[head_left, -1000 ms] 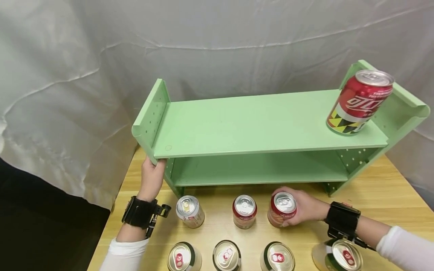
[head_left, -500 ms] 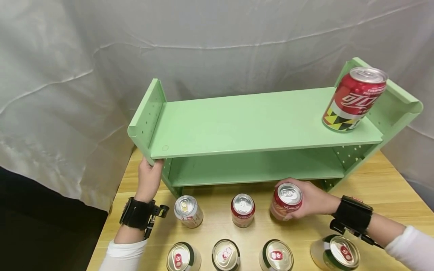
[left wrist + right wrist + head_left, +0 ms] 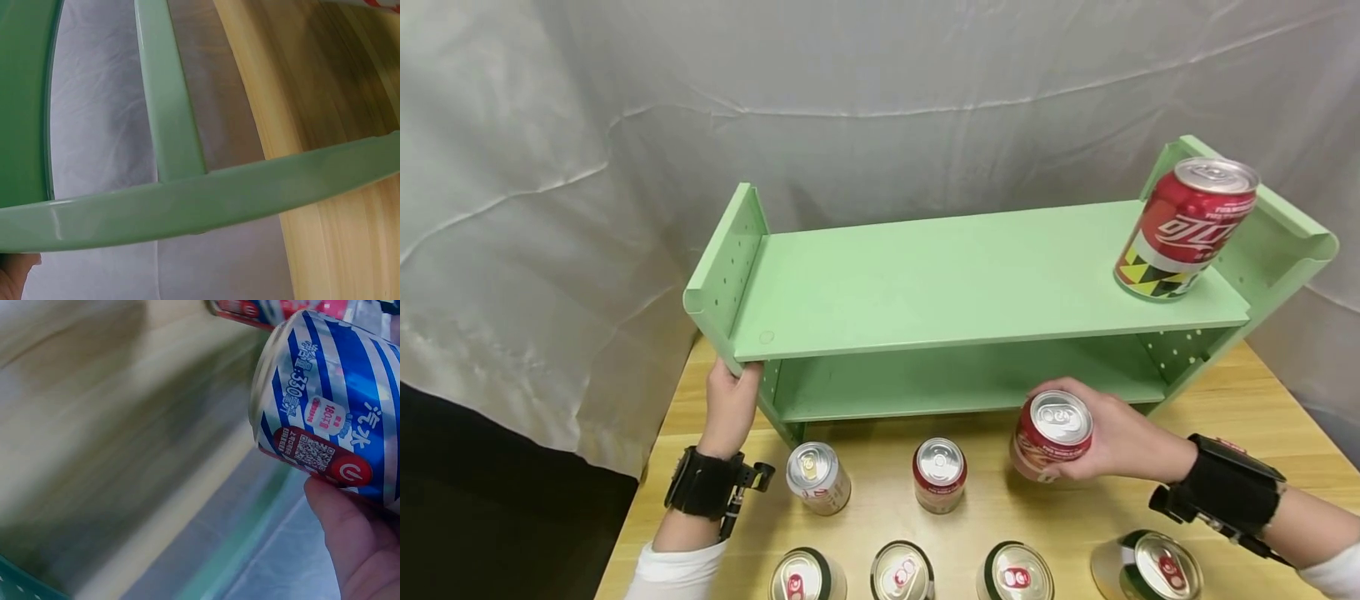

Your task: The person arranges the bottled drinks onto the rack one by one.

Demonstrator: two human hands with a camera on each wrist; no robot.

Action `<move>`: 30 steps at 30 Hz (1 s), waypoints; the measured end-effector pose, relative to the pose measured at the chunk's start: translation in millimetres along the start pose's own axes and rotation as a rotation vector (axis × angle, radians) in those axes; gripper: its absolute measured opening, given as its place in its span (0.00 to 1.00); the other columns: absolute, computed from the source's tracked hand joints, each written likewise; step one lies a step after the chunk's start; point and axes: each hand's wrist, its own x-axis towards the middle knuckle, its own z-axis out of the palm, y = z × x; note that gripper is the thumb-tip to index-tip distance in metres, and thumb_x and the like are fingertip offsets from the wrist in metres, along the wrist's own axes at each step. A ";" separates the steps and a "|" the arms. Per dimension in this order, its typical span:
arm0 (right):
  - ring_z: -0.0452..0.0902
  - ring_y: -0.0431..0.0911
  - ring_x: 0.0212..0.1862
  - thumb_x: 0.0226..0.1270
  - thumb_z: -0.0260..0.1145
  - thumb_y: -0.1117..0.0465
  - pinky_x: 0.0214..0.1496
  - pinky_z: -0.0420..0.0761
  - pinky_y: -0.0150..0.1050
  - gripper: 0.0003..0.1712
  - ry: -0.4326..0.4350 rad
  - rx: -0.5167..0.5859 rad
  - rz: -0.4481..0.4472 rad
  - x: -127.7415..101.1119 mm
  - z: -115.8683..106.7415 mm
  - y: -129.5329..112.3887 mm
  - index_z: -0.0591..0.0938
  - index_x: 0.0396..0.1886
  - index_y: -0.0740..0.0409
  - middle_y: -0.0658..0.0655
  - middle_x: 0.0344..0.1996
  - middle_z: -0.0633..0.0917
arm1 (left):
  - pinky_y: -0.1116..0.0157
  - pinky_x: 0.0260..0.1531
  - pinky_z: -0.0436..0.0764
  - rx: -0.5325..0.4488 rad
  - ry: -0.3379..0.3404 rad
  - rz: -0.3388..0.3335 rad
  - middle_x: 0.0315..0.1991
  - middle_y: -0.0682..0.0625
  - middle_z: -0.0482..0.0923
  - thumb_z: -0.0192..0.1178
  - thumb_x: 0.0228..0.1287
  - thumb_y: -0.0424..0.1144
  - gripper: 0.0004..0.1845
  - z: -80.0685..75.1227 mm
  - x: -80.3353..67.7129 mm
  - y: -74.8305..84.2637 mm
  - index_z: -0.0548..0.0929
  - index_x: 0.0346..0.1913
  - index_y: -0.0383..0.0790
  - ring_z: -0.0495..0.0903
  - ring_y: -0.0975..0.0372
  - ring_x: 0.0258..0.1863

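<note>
My right hand [image 3: 1120, 433] grips a soda can [image 3: 1048, 437] with a red upper rim and silver lid, tilted slightly and raised above the table. In the right wrist view that soda can [image 3: 340, 406] shows blue and white stripes, with the thumb [image 3: 340, 531] against its side. At the left end of the green two-tier shelf [image 3: 977, 279], my left hand [image 3: 732, 408] holds the side panel under the upper board; its fingers are mostly hidden. A taller red can [image 3: 1183, 229] stands on the upper board at the right.
A silver can [image 3: 818, 479] and a red-rimmed can [image 3: 940, 475] stand on the wooden table [image 3: 1285, 417] before the shelf. Nearer me is a row of several gold-lidded cans [image 3: 902, 571]. A grey cloth [image 3: 880, 58] hangs behind.
My right hand has lifted the soda can off the table and moved it a little right and toward the shelf. My left hand has stayed on the shelf's side.
</note>
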 end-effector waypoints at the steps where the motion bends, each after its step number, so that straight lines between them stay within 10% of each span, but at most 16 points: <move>1: 0.80 0.34 0.41 0.33 0.83 0.57 0.39 0.80 0.33 0.44 0.001 0.010 -0.005 0.2 -1.9 -3.6 0.71 0.54 0.54 0.44 0.40 0.83 | 0.66 0.47 0.70 0.002 0.000 -0.001 0.46 0.43 0.73 0.47 0.72 0.40 0.19 -0.1 -0.5 0.2 0.70 0.61 0.38 0.68 0.61 0.41; 30: 0.77 0.35 0.47 0.30 0.82 0.69 0.41 0.78 0.28 0.50 -0.008 0.117 -0.115 5.6 -49.5 -74.1 0.68 0.58 0.60 0.46 0.48 0.81 | 0.61 0.52 0.69 -0.032 -0.004 0.003 0.53 0.43 0.73 0.46 0.72 0.42 0.19 0.8 -1.1 -0.1 0.70 0.62 0.40 0.69 0.62 0.49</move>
